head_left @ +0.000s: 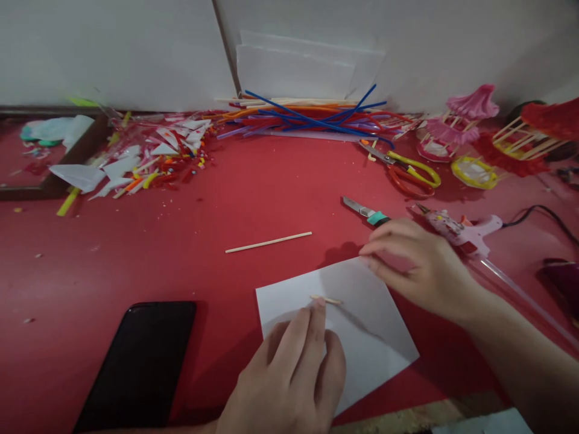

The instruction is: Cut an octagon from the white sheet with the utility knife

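Here, the paper point(366, 346) lies at 5 o'clock, flat, white and smooth, with straight edges. The left hand point(294, 367), at 6 o'clock, holds its fingers close together, tips down at a thin, pale stub point(333, 301) on the paper; whether it grips the stub, I cannot tell. The right hand point(425, 271), at 4 o'clock, is narrow, thumb and fingertips nearly meeting by the paper's far corner; whether anything sits between them, I cannot tell. A slim wooden stick point(268, 242) lies just below centre, toward 7 o'clock.

At 3 o'clock are a metal-bladed knife point(359, 208) and a pale plastic glue gun point(479, 235); scissors point(384, 158) with red and yellow loops lie slightly higher. Ruffled pink and red models point(473, 102) stand at 2 o'clock, bright bendy stems point(307, 117) at 12, jagged scraps point(172, 150) at 10, a flat black phone point(140, 361) at 8.

The table point(217, 199) is red, smooth and crumb-dotted. Behind it, the pale wall point(136, 48) has a dark seam at 11 o'clock.
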Demonstrator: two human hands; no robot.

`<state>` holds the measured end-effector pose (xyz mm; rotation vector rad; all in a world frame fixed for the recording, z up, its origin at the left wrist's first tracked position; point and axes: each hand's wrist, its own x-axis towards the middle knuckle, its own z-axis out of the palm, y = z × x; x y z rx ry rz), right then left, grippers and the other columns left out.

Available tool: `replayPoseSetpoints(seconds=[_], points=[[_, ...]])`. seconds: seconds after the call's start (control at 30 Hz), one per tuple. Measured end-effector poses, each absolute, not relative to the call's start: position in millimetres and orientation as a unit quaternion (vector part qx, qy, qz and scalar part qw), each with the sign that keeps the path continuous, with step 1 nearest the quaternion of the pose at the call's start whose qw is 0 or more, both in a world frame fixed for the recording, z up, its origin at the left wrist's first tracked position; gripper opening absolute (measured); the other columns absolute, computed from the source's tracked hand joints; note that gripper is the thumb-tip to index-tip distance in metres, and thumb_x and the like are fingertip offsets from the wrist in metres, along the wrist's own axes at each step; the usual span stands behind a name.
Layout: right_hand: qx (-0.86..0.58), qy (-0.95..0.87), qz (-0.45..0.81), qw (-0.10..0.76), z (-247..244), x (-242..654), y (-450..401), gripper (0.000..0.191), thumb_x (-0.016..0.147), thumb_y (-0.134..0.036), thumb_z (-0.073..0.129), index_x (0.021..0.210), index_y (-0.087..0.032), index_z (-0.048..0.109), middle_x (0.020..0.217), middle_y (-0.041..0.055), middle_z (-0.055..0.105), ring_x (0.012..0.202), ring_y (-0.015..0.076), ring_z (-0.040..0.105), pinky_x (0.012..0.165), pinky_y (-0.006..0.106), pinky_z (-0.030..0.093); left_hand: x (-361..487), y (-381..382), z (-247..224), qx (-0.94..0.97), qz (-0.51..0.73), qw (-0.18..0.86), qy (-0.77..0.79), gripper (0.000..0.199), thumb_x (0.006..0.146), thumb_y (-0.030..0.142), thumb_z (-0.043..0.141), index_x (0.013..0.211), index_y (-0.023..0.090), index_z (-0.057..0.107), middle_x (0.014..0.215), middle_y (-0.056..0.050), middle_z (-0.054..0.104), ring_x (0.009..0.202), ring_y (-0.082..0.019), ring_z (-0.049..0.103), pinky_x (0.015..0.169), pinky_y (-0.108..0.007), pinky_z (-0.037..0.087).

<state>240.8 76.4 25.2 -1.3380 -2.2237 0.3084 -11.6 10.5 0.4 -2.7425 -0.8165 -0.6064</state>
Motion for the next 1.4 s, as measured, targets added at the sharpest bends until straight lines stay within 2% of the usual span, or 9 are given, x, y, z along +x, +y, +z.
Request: replayPoseSetpoints(seconds=[0.1,0.2,0.43,0.77,1.4], points=[[-0.441,-0.837,0.219,0.237,21.4,221.9,65.9,0.006,0.088,-0.016,0.062,0.086,-0.020,0.066,0.092,0.0048,0.063,0.087,0.0173,0.058,0.078,0.032,0.047,-12.5,9.8,-1.2,-0.932,-0.207,0.104,-0.278,0.024,0.083,0.020,0.069,0.104,0.008,0.067,0.117,-0.022,0.070,0.104,-0.033,0.067,0.077,-0.039,0.057],[-0.429,-0.831,0.266,0.233,17.8,207.4,57.2,0.010,0.090,-0.016,0.061,0.081,-0.019,0.065,0.089,0.0050,0.061,0.085,0.0172,0.055,0.076,0.032,0.045,-13.8,9.5,-0.3,-0.932,-0.204,0.104,-0.280,0.027,0.084,0.020,0.066,0.108,0.008,0.067,0.119,-0.022,0.069,0.106,-0.033,0.066,0.079,-0.039,0.057],[-0.429,-0.830,0.268,0.236,14.6,204.0,52.8,0.010,0.090,-0.021,0.061,0.082,-0.019,0.065,0.089,0.0047,0.062,0.082,0.0184,0.053,0.076,0.036,0.042,-12.9,10.3,1.8,-0.933,-0.196,0.101,-0.285,0.026,0.085,0.016,0.064,0.109,0.008,0.067,0.118,-0.021,0.069,0.108,-0.033,0.065,0.082,-0.039,0.055],[-0.422,-0.832,0.268,0.241,12.9,202.6,53.4,0.013,0.089,-0.012,0.058,0.078,-0.018,0.062,0.083,0.0032,0.060,0.078,0.0166,0.051,0.073,0.033,0.040,-16.2,5.9,0.5,-0.933,-0.197,0.098,-0.285,0.027,0.084,0.018,0.066,0.109,0.008,0.066,0.121,-0.023,0.068,0.108,-0.034,0.065,0.082,-0.040,0.053],[-0.430,-0.825,0.276,0.242,14.0,200.9,54.6,0.013,0.088,-0.012,0.059,0.077,-0.018,0.063,0.083,0.0032,0.061,0.078,0.0169,0.053,0.073,0.034,0.041,-16.7,7.4,1.4,-0.937,-0.181,0.105,-0.281,0.028,0.089,0.021,0.063,0.113,0.007,0.065,0.122,-0.022,0.067,0.110,-0.033,0.063,0.084,-0.040,0.051]])
